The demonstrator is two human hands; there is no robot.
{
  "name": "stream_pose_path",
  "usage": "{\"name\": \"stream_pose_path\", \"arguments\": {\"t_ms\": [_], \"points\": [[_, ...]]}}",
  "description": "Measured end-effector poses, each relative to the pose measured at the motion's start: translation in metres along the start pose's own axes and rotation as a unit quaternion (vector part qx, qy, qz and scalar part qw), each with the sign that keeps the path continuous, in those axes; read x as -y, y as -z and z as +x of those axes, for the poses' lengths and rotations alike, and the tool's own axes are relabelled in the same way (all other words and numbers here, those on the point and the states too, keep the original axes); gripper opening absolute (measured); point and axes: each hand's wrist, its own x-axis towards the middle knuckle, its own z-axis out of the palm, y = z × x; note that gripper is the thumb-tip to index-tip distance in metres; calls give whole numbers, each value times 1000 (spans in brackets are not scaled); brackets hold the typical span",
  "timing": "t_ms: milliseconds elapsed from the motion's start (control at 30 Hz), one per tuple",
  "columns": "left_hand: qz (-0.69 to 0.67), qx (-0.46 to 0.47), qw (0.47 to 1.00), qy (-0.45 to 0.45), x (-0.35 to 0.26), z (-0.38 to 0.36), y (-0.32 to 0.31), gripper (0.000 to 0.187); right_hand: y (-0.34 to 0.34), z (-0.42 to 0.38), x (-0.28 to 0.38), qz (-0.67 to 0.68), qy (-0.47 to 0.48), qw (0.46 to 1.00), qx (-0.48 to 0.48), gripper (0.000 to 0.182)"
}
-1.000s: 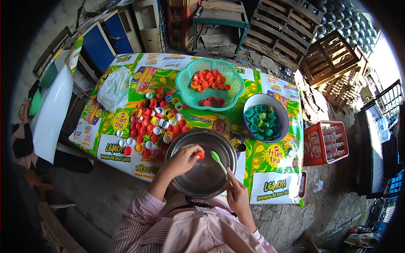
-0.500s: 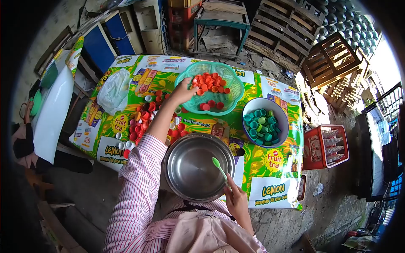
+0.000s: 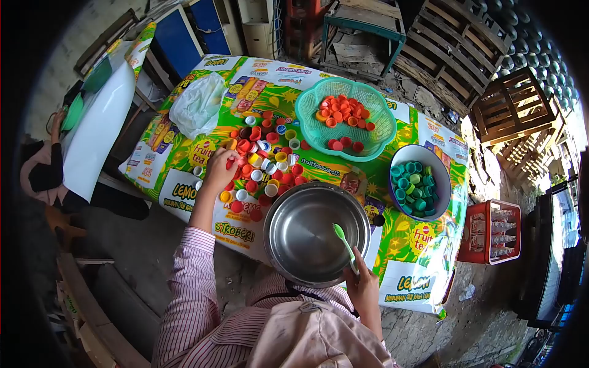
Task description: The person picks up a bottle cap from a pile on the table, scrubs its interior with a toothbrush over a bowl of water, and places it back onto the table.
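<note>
My left hand (image 3: 218,170) is closed at the left side of a loose spread of bottle caps, its fingers on a red bottle cap (image 3: 231,164). Red, white and yellow caps (image 3: 269,165) lie scattered to the right of it. My right hand (image 3: 363,285) grips the pale handle of a light green plastic spoon (image 3: 341,235), whose head points up over the steel bowl (image 3: 288,270). Nothing lies inside that bowl. Beyond the spread, a mint-green basket (image 3: 381,147) contains orange and red caps (image 3: 345,112). Green caps (image 3: 415,189) fill part of a white-and-blue bowl (image 3: 392,165).
A printed plastic sheet (image 3: 245,236) covers the table. A clear plastic bag (image 3: 198,105) rests at its back left. Another person's hand (image 3: 56,119) shows at far left. On the floor to the right stands a red crate (image 3: 491,233) with bottles; pallets (image 3: 451,52) lean behind.
My left hand has left the basket's edge and come down leftward to the scattered caps, closing on a red one. My right hand still grips the spoon. The whole view has shifted.
</note>
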Motion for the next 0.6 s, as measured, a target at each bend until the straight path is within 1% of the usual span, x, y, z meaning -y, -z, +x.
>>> {"name": "stream_pose_path", "arguments": {"t_ms": [33,67,167,200,233,300,367,433,467,500,567,600], "points": [[26,7,999,-25,-8,-6,3,11,0,0,0,-1,-3,1000,3,56],[54,5,996,-77,2,-12,-4,13,0,0,-1,-10,-10,1000,7,55],[72,26,996,-55,-8,-21,-11,18,-3,-1,-2,-13,-4,1000,-1,55],[80,23,995,-58,-8,-23,-13,16,-4,-1,-2,5,18,1000,-20,53],[79,23,995,-58,-6,-23,-15,16,-5,-1,-3,5,18,1000,-20,53],[47,-4,998,-29,-7,-21,-16,13,-5,-2,-4,-7,22,999,-24,54],[62,4,998,-27,-11,-22,-12,12,-4,-2,-3,-6,24,999,-27,53],[-68,-55,995,-42,-21,-21,-7,9,-4,-1,-1,-3,25,999,-30,53],[-85,-45,995,-37,-26,-24,-4,11,-4,-1,-1,-7,19,999,-25,54],[-89,-39,995,-38,-45,-26,3,11,-3,-2,-2,-10,10,1000,-19,55],[-246,39,968,29,-94,-32,12,13,-5,-4,-3,-9,8,999,-34,56],[-256,61,965,9,-118,-38,12,17,-5,-4,-4,-6,15,999,-48,56]]}}
